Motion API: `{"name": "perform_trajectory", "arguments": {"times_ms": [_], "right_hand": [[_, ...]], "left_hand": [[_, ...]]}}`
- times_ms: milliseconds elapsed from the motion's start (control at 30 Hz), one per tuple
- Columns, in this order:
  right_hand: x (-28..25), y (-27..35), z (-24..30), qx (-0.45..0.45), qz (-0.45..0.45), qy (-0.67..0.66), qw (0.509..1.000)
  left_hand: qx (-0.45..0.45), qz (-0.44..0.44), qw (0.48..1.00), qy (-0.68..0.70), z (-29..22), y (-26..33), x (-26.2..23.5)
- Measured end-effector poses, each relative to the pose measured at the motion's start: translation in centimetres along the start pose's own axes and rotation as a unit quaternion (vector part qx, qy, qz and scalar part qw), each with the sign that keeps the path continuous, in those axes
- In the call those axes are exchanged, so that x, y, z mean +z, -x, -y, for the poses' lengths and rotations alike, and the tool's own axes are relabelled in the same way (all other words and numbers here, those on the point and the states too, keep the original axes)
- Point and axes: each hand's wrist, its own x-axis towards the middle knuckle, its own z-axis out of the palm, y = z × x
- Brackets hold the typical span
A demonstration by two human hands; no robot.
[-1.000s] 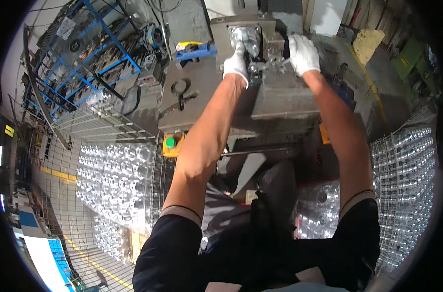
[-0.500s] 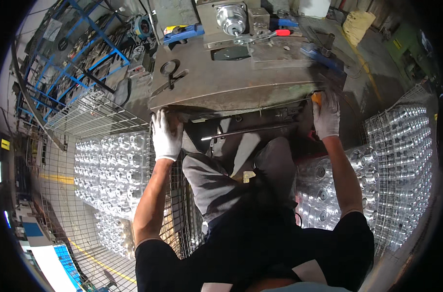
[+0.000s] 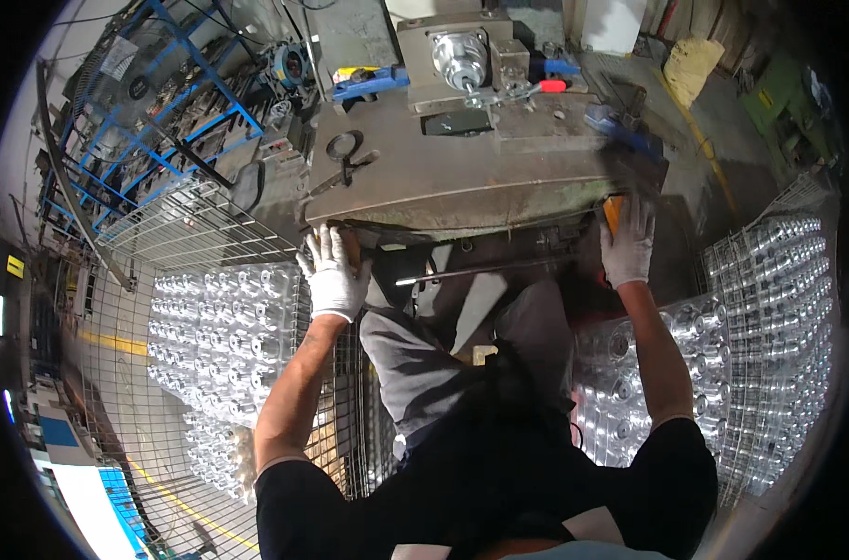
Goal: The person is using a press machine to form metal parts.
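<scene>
My left hand point(image 3: 334, 285), in a white glove, lies with spread fingers at the left front corner of a steel workbench point(image 3: 415, 187). At the bench's right front corner, my gloved right hand point(image 3: 627, 252) has its fingers stretched forward beside an orange piece point(image 3: 614, 214). Whether its thumb touches that piece I cannot tell. A shiny round metal part point(image 3: 460, 62) sits in a block fixture point(image 3: 413, 63) at the back of the bench. In front of it is a red-tipped handle point(image 3: 552, 86). A ring-shaped tool point(image 3: 344, 147) lies on the left of the bench top.
Wire cages point(image 3: 98, 350) flank me, with stacked shiny metal parts point(image 3: 215, 327) on the left and more metal parts point(image 3: 770, 308) on the right. A metal rod point(image 3: 471, 273) runs under the bench edge above my knees. A blue rack point(image 3: 177, 65) stands at far left.
The bench sits slightly lower and farther right in view. My left hand's fingers are more spread; both hands stay at the bench corners.
</scene>
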Motion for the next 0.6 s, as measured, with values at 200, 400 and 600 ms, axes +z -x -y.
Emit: {"name": "perform_trajectory", "arguments": {"times_ms": [200,400,600], "right_hand": [[-0.8,-0.3,2.0,0.043,0.016,-0.020,0.999],[-1.2,-1.4,7.3,-0.078,-0.093,-0.184,0.975],[-4.2,-6.3,10.1,-0.106,-0.115,-0.231,0.960]], "left_hand": [[0.061,-0.104,0.981,0.149,-4.3,-0.3,-0.2],[0.072,-0.109,0.961,0.242,-10.6,-3.0,1.8],[0.062,-0.122,0.962,0.237,-10.8,-3.2,2.4]]}}
